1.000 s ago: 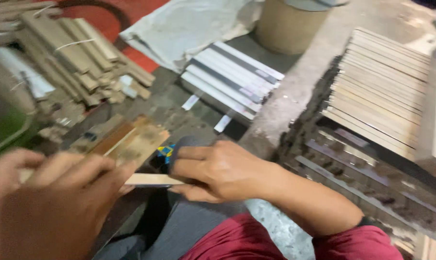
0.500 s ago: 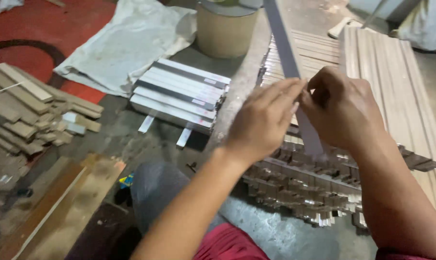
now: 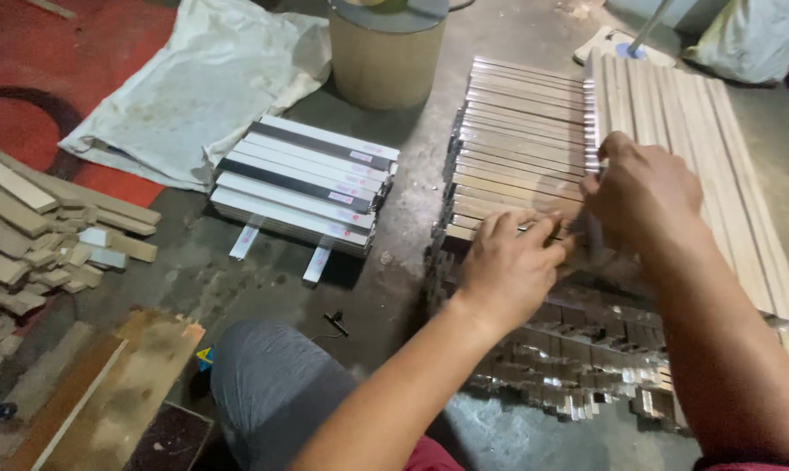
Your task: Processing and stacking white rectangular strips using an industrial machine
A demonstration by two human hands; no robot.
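We see our left hand (image 3: 512,262) lying palm down, fingers curled, on the near end of a tall stack of strips (image 3: 516,139), thin pale pieces laid side by side with silvery cut ends showing along the stack's front face. Our right hand (image 3: 639,196) sits just beside it, fingers bent and pinched on 1 narrow strip (image 3: 593,157) that stands on edge along the right side of the stack top; the strip runs away from us toward the far end of the pile. Whether the left hand grips anything or only presses down, we cannot tell. To the right of the stack, touching it, lies a wider bed of light wooden slats (image 3: 691,122). On the floor (image 3: 386,270) to the left sits a lower bundle of white and dark bars (image 3: 303,179), with a crumpled white sack (image 3: 194,87) behind it and a round tan drum (image 3: 386,52) beyond. Far left there is a heap of wood offcuts (image 3: 37,235), and near our grey-clad knee (image 3: 272,384) lie flat boards (image 3: 107,392).
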